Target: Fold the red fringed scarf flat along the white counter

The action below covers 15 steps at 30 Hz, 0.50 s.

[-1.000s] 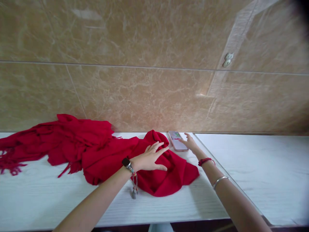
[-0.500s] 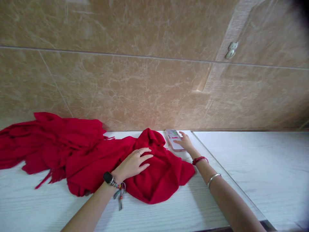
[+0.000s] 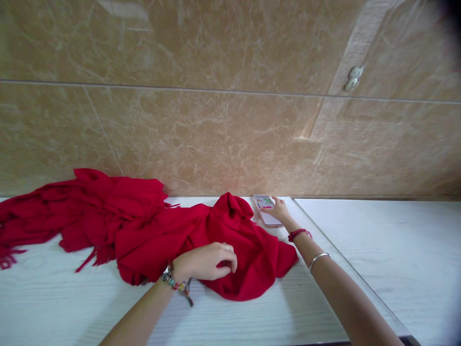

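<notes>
A red fringed scarf (image 3: 252,262) lies rumpled across the white surface. My left hand (image 3: 211,261) is over its right part, fingers curled and a gap between thumb and forefinger; it grips nothing visible. Whether its fingertips touch the cloth I cannot tell. Beyond the scarf, near the wall, a smartphone (image 3: 269,218) in a pinkish case lies face up with its screen lit. My right hand (image 3: 279,210) is on the phone's right side, fingers spread, thumb reaching over the screen. The left wrist wears beaded bracelets, the right a red band and a silver bangle.
A brown marble-tiled wall (image 3: 216,139) rises behind the white wood-grain tabletop (image 3: 230,327). A seam parts it from another white panel (image 3: 378,245) on the right. A small cat-shaped hook (image 3: 353,78) is fixed to the wall.
My left hand has turned and curled its fingers, shifting slightly nearer to me over the scarf. My right hand stays at the phone. The whole view has shifted a little.
</notes>
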Motion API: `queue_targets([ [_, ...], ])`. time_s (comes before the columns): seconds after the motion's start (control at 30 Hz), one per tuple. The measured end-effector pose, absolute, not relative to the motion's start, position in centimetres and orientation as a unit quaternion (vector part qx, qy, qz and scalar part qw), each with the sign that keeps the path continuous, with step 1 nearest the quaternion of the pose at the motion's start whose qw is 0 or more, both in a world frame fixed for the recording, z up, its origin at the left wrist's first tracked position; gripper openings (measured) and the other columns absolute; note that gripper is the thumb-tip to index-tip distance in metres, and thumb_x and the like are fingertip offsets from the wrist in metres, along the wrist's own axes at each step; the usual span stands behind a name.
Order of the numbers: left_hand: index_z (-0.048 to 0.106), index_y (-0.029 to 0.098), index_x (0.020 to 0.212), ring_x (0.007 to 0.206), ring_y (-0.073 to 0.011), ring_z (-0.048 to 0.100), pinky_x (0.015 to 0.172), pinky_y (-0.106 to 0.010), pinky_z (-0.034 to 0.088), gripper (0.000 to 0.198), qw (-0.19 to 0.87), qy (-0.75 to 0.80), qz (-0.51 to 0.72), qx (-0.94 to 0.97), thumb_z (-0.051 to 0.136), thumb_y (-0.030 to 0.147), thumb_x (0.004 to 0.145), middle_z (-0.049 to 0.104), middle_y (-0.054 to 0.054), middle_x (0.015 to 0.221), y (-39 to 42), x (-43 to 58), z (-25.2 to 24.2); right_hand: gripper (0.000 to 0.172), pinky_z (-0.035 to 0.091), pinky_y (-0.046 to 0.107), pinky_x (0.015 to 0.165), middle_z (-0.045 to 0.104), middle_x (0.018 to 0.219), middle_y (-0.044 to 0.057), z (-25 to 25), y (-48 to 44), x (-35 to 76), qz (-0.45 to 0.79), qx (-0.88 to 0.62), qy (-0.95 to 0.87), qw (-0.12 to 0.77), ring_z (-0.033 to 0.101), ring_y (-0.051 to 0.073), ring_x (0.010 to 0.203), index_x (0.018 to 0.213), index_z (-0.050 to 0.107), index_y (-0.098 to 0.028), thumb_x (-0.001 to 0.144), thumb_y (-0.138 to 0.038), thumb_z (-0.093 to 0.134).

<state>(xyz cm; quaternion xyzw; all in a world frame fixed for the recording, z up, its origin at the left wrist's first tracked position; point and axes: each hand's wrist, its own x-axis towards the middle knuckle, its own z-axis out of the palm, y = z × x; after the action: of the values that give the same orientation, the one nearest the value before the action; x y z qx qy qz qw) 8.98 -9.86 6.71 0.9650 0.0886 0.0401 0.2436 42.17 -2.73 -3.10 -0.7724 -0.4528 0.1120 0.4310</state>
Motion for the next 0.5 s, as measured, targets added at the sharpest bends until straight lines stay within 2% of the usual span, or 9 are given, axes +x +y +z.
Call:
queue_targets([
  [0.1,0.059,0.018,0.082,0.072,-0.0101,0.053,0.072,-0.019,0.040,0.007,0.267,0.107,0.061,0.956,0.056,0.016,0.075,0.059,0.001,0.079,-9.9,8.6,7.4,0.079,0.047,0.035,0.078,0.042,0.125,0.021,-2.9,-3.3,42.7,0.150,-0.769,-0.440,0.438,0.052,0.029,0.104,0.125,0.041,-0.012,0.058,-0.045,0.068],
  [0.2,0.061,0.018,0.083,0.065,-0.0103,0.052,0.062,-0.018,0.040,0.020,0.275,0.072,-0.006,0.959,0.069,0.023,0.065,0.059,0.002,0.074,-10.1,8.7,6.6,0.076,0.049,0.033,0.076,0.043,0.125,0.020,-2.8,-4.4,43.3,0.196,-0.753,-0.438,0.450,0.054,0.026,0.101,0.130,0.034,-0.013,0.066,-0.042,0.063],
  [0.33,0.063,0.018,0.072,0.062,-0.0094,0.051,0.058,-0.017,0.039,0.008,0.262,0.018,-0.039,0.964,0.066,0.014,0.066,0.058,0.003,0.067,-10.3,9.1,5.4,0.075,0.048,0.034,0.080,0.044,0.124,0.018,-2.7,-5.5,43.9,0.260,-0.719,-0.455,0.457,0.051,0.025,0.107,0.129,0.034,-0.016,0.062,-0.025,0.066],
  [0.5,0.064,0.017,0.081,0.072,-0.0105,0.053,0.072,-0.020,0.040,0.009,0.301,0.055,0.086,0.948,0.055,0.015,0.079,0.061,0.000,0.077,-9.7,9.1,6.0,0.081,0.047,0.031,0.084,0.040,0.129,0.014,-2.2,-6.3,44.4,0.347,-0.656,-0.481,0.467,0.049,0.023,0.112,0.129,0.034,-0.023,0.055,-0.017,0.068],
])
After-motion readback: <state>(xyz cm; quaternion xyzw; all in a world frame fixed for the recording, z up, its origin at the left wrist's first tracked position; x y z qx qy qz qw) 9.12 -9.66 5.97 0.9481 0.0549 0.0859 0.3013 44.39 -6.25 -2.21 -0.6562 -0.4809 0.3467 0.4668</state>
